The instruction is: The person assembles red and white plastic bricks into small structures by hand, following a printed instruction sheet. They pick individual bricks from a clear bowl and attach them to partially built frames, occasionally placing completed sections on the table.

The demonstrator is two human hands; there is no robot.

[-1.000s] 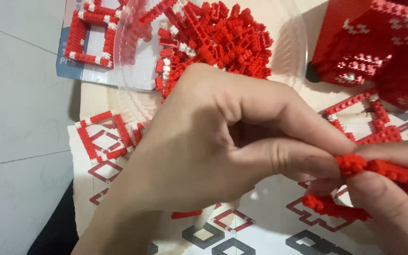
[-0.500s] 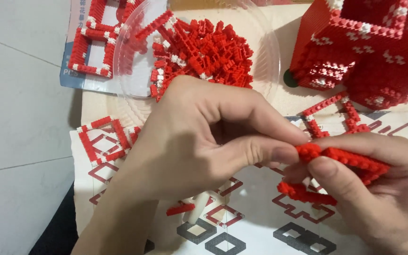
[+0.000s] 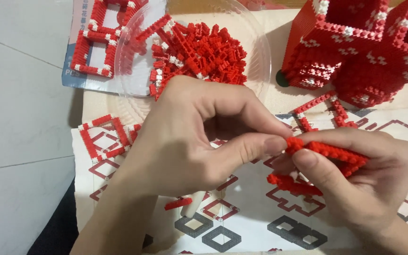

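Head view: both hands meet at centre right, left hand [image 3: 185, 141] pinching the end of a red brick frame [image 3: 329, 156] that right hand [image 3: 355, 179] clamps from below, above instruction sheet [image 3: 246, 222]; clear dish of red bricks [image 3: 199, 52] far, big red brick model [image 3: 360, 47] far right.

L hand [image 3: 185, 141] & R hand [image 3: 355, 184]: both bare, no gloves, rings or watch. Fingers [image 3: 256, 146] w/ short, unpainted nails. Forearms bare, no sleeves in view.
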